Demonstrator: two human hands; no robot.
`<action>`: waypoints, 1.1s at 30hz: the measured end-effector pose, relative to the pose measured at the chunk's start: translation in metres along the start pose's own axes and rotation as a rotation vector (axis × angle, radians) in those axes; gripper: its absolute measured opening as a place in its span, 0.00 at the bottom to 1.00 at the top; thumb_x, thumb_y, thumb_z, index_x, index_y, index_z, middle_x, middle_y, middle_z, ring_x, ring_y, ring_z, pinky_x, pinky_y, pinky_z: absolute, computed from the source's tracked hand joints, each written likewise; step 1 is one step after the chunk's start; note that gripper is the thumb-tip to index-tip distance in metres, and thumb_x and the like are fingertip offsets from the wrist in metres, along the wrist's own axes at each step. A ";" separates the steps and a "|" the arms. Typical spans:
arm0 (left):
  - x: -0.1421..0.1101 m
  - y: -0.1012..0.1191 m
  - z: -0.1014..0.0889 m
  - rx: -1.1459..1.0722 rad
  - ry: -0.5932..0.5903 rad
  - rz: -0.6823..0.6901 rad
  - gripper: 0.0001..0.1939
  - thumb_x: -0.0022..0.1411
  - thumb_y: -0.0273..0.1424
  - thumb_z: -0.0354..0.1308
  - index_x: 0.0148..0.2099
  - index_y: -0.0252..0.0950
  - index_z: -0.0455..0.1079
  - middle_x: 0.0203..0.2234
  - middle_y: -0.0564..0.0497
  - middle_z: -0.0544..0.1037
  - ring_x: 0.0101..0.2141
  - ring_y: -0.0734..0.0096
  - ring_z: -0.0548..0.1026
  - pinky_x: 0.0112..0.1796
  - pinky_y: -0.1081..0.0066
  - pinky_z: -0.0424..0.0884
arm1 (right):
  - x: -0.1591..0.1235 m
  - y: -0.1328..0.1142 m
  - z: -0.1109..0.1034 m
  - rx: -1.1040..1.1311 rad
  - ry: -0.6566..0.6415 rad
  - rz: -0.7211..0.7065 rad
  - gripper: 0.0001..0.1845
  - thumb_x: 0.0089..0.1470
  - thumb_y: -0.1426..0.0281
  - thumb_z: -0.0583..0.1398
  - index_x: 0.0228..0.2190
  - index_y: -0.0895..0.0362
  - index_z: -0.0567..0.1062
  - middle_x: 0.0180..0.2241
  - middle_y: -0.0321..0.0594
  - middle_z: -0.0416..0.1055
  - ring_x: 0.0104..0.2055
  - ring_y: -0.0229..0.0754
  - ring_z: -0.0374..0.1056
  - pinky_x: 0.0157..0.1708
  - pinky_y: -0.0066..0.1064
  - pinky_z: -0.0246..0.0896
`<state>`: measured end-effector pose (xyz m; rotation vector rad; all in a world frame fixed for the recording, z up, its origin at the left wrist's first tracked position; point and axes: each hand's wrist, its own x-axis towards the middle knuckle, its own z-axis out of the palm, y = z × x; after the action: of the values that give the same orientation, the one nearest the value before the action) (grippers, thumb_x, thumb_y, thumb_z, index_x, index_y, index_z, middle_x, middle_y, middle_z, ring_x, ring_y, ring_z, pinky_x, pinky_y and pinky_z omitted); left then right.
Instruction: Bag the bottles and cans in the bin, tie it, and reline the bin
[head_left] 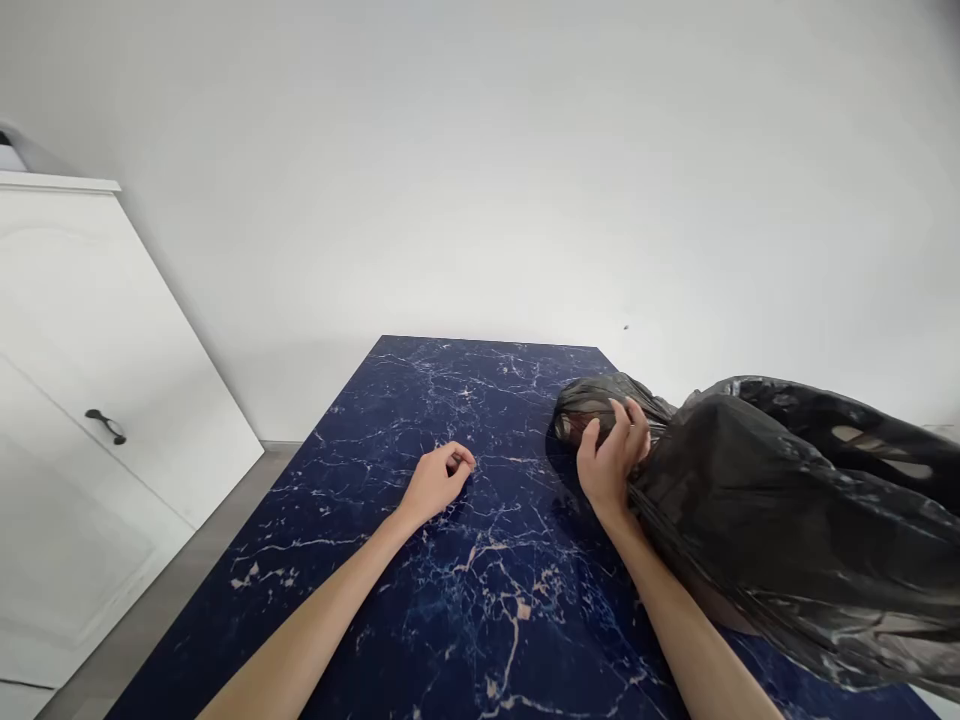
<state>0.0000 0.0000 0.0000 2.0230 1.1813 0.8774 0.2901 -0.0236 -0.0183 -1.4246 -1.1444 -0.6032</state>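
My left hand point(440, 476) rests on the blue marble-patterned table point(480, 590). Its fingers curl in to meet the thumb, and nothing shows inside the loop they make. My right hand point(613, 455) is at the narrow end of a black plastic bag point(780, 510), over its surface. Thumb and fingers there are spread and slightly bent. Thin, crumpled and partly see-through, the bag has something reddish-brown showing dimly through its left end; its kind cannot be made out. The bag's wide part extends past the right edge of the view.
A white cabinet point(97, 330) with a dark handle point(106, 427) stands at the left, a strip of grey floor point(225, 530) between it and the table. Behind the table's far edge rises a plain white wall point(480, 180).
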 end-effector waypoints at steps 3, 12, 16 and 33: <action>0.000 0.000 0.000 -0.002 -0.006 -0.002 0.10 0.67 0.35 0.54 0.40 0.40 0.77 0.33 0.50 0.82 0.31 0.64 0.77 0.35 0.68 0.71 | -0.005 -0.018 -0.003 0.084 -0.109 -0.055 0.22 0.70 0.66 0.53 0.62 0.56 0.66 0.63 0.60 0.62 0.69 0.58 0.60 0.64 0.58 0.61; 0.000 -0.001 0.001 0.001 -0.012 -0.008 0.09 0.66 0.35 0.55 0.39 0.41 0.76 0.33 0.50 0.82 0.32 0.64 0.77 0.35 0.68 0.71 | -0.005 -0.017 -0.003 0.075 -0.099 -0.059 0.21 0.68 0.67 0.56 0.60 0.55 0.68 0.63 0.57 0.64 0.69 0.58 0.59 0.69 0.62 0.50; 0.001 -0.003 0.002 0.001 -0.012 -0.004 0.09 0.66 0.35 0.55 0.40 0.41 0.77 0.33 0.50 0.82 0.32 0.64 0.78 0.36 0.67 0.71 | -0.001 0.004 0.003 0.014 -0.012 0.010 0.19 0.66 0.67 0.56 0.56 0.57 0.70 0.63 0.61 0.65 0.68 0.61 0.59 0.68 0.66 0.45; -0.003 0.002 0.002 0.014 -0.004 0.018 0.10 0.66 0.35 0.55 0.38 0.41 0.77 0.29 0.50 0.82 0.29 0.63 0.78 0.33 0.66 0.72 | -0.026 -0.028 0.003 0.270 -0.335 0.054 0.19 0.72 0.64 0.52 0.59 0.55 0.70 0.61 0.54 0.69 0.61 0.51 0.69 0.55 0.45 0.72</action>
<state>0.0011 -0.0039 0.0001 2.0487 1.1715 0.8755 0.2541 -0.0319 -0.0289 -1.3466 -1.3861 -0.1637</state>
